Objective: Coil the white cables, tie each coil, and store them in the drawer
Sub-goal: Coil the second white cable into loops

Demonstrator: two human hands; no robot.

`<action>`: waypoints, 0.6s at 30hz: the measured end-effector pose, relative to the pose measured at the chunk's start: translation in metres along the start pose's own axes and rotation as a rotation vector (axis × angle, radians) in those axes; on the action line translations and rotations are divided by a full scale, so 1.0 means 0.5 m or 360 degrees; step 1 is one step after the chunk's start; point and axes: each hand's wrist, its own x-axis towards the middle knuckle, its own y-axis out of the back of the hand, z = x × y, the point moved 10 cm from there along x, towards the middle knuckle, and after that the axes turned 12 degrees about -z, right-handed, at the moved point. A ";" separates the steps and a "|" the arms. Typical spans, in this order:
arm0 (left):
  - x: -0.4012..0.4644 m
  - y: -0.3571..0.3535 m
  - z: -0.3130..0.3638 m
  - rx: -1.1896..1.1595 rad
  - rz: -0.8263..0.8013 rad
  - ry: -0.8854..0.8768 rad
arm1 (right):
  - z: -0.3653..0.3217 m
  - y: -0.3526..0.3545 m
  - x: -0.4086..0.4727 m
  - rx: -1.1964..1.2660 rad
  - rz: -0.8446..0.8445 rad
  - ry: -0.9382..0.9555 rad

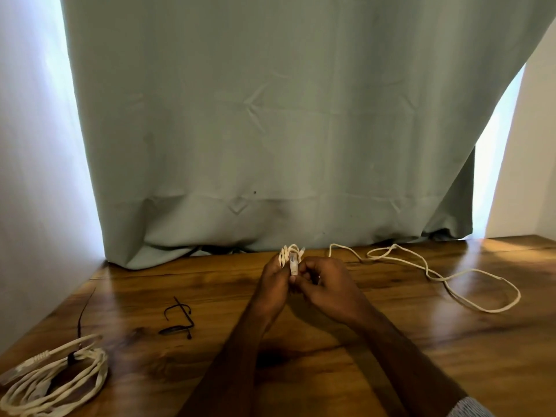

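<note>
Wooden table (301,371) bare near centre. Near left: tied coil (57,377), black tie round it. Mid left: loose black ties (180,319). Centre: left hand (275,281) grips small half-wound coil (290,255); right hand (326,284) pinches its plug end. Unwound cable (436,275) trails right and far, long loops lying left-to-right; right hand nearer for gathering. Far edge: curtain (270,115). Drawer not visible.

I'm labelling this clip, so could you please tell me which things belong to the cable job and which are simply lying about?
Job:
- small coil in both hands
- loose white cable
- tied coil
- black ties

Just there:
- green curtain
- wooden table
</note>
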 end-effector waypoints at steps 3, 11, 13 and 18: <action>0.003 -0.004 0.000 0.0044 0.0023 0.0016 | -0.011 0.008 0.000 0.0035 0.0074 0.0036; -0.008 -0.012 -0.038 0.0085 0.0022 0.0328 | -0.024 0.046 -0.010 -0.0309 0.0171 0.0291; -0.008 -0.025 -0.038 -0.0060 -0.0049 0.0344 | -0.024 0.016 -0.007 -0.0232 0.0004 0.0338; -0.016 -0.011 -0.062 -0.0340 0.0138 0.0481 | -0.023 -0.002 0.010 -0.0125 0.0040 0.0335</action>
